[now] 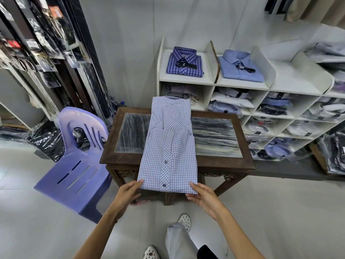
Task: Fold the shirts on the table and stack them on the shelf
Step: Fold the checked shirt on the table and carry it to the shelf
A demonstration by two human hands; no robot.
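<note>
A light blue checked shirt lies face down along the small dark wooden table, folded into a long narrow strip, its collar end over the far edge and its hem hanging over the near edge. My left hand pinches the hem's left corner, thumb on top. My right hand pinches the hem's right corner the same way. On the white shelf behind the table lie a folded dark blue plaid shirt and a folded plain blue shirt.
A purple plastic chair stands close against the table's left side. Lower shelf compartments hold bagged shirts. Bagged garments hang on a dark rack at the left, and more bags lie on the floor there.
</note>
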